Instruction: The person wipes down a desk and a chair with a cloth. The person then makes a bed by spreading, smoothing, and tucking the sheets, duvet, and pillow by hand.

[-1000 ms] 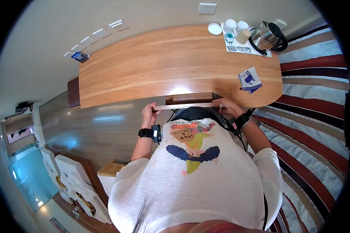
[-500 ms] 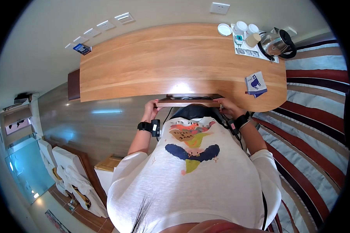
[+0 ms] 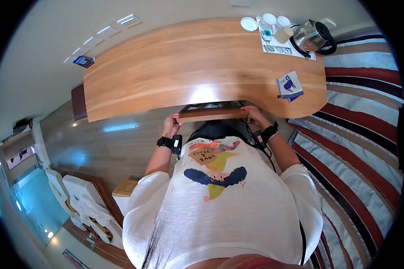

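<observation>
A brown wooden board (image 3: 211, 114) spans the gap between my hands, just in front of the desk (image 3: 157, 67) and close to my waist. My left hand (image 3: 171, 125) grips its left end, fingers closed round the edge. At the opposite end, my right hand (image 3: 254, 116) is closed on the board's corner. Dark parts show behind the board, partly under the desk edge; I cannot tell what they belong to.
On the desk's far right, a kettle (image 3: 310, 38) and cups (image 3: 268, 20) stand on a white tray (image 3: 278, 49). A folded packet with a blue animal print (image 3: 290, 85) lies nearer. A striped bed (image 3: 359, 112) borders the right; a small blue card stand (image 3: 83, 61) sits far left.
The board has tilted, so more of its broad upper face shows. Both hands stay on its ends and have shifted slightly up and left in view. The desk has also shifted with the camera.
</observation>
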A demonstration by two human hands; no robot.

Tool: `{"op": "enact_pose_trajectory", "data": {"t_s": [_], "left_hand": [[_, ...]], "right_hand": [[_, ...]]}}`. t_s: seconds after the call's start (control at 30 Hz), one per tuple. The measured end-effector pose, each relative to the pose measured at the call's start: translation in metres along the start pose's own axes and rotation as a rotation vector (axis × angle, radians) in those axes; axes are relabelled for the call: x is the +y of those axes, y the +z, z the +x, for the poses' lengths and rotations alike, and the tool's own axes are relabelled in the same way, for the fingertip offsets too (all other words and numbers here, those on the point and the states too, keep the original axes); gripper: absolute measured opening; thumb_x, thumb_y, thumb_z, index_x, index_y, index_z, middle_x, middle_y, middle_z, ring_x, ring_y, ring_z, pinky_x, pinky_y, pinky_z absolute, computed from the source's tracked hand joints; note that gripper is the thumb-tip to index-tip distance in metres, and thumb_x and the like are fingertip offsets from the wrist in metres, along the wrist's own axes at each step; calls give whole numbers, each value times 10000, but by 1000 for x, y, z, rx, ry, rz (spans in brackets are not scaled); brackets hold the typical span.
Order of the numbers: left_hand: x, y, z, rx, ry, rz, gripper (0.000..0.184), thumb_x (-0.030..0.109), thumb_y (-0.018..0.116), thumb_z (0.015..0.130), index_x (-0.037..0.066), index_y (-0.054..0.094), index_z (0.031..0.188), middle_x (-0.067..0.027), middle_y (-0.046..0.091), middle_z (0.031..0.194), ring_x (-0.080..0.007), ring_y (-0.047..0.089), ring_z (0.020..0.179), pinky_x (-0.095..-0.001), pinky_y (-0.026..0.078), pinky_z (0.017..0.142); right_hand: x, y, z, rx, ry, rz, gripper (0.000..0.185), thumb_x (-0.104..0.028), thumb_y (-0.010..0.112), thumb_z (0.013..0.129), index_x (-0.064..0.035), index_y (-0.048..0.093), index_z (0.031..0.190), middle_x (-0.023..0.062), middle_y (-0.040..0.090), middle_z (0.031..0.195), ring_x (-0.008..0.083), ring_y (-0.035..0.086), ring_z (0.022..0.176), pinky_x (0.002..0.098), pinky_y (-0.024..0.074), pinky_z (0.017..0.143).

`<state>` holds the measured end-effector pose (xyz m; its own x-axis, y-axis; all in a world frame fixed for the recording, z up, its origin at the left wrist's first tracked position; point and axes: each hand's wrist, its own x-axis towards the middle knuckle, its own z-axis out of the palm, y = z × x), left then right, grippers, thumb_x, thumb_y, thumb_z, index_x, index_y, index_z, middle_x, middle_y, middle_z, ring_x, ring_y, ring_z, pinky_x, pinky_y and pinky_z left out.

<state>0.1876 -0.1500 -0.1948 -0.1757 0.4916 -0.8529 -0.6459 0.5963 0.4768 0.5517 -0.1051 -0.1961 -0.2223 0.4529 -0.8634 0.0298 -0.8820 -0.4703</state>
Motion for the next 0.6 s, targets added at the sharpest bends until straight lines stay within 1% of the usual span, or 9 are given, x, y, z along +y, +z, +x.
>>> {"op": "enact_pose_trajectory", "data": {"t_s": [0.07,0.13,0.17,0.23,0.3,0.37,0.47,0.53,0.6], "left_hand": [[-6,-2,11,-25,-22,-18,165,1,437,649,5,463,811,-130,433,871,-281,417,859,-490,404,736],[-4,0,15,-44,-46,-41,195,-4,447,654,2,458,848,-137,430,891,-283,409,886,-482,404,755],[0,1,17,-63,-3,-46,196,-13,448,653,3,460,848,-127,426,890,-284,405,889,-488,397,761],[8,-1,20,-84,37,-49,198,-23,448,651,5,462,847,-117,421,890,-285,402,893,-494,391,767],[18,-1,22,-33,-24,-36,199,-27,453,649,6,469,845,-111,422,892,-281,394,902,-505,378,777],[17,2,17,-2,-12,-3,202,-23,466,648,10,474,847,-116,435,887,-289,409,895,-502,390,768],[15,3,16,-32,12,44,187,-7,475,664,13,475,850,-118,449,878,-291,438,862,-484,411,756],[10,-3,20,-73,36,-18,163,10,481,685,14,475,848,-110,459,872,-285,458,851,-459,431,743],[3,-6,24,-84,43,4,159,14,481,692,14,473,851,-109,463,871,-281,462,851,-450,435,743]], "right_hand": [[-2,-6,8,24,2,10,209,-169,339,828,-109,500,946,32,485,808,98,365,428,232,355,390],[-5,-7,15,114,-81,-27,134,-161,344,821,-113,451,885,31,468,738,101,353,405,247,360,375],[-4,-5,18,118,-80,-25,134,-161,344,821,-113,451,885,31,468,738,101,353,405,247,360,375],[-8,8,20,179,-12,-81,70,-165,364,809,-123,392,856,31,424,650,116,347,379,258,359,361],[-8,13,20,194,3,-87,75,-172,383,802,-122,383,859,31,403,627,124,348,373,262,364,360],[-6,13,20,206,25,-94,92,-178,403,796,-121,373,861,32,383,605,132,349,368,265,369,360],[-12,14,15,259,12,-19,107,-179,431,785,-117,371,849,42,378,587,141,360,375,274,376,357],[-12,13,13,226,8,29,122,-179,443,783,-108,367,848,43,363,550,142,359,375,280,378,351],[-12,10,11,241,-6,29,94,-164,425,785,-91,377,818,47,366,535,151,373,379,281,371,341]]}}
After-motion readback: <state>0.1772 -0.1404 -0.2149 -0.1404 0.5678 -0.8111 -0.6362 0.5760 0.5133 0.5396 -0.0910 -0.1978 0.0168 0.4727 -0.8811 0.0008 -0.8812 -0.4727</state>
